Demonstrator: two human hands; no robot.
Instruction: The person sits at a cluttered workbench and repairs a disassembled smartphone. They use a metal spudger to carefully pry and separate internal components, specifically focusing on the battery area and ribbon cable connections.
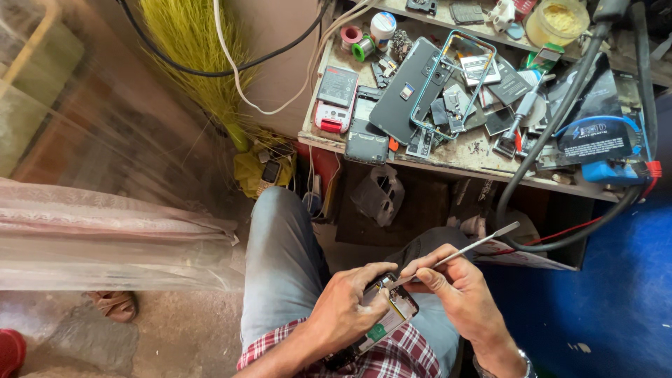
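Observation:
An opened smartphone (pixel 386 318) with its back cover off rests over my lap, its inner boards and a green part showing. My left hand (pixel 346 308) grips it from the left side, thumb near its upper end. My right hand (pixel 458 290) pinches a thin metal spudger (pixel 467 248); the tool's near tip touches the phone's top end while the flat far end points up and right. Both hands sit above my jeans-covered knees.
A cluttered workbench (pixel 476 157) ahead carries a dark phone back (pixel 406 91), a teal phone frame (pixel 455 77), small parts, tape rolls and a jar. A thick black hose (pixel 553 126) loops down its right side. A grass broom (pixel 196 49) leans left; plastic sheeting (pixel 105 238) hangs nearby.

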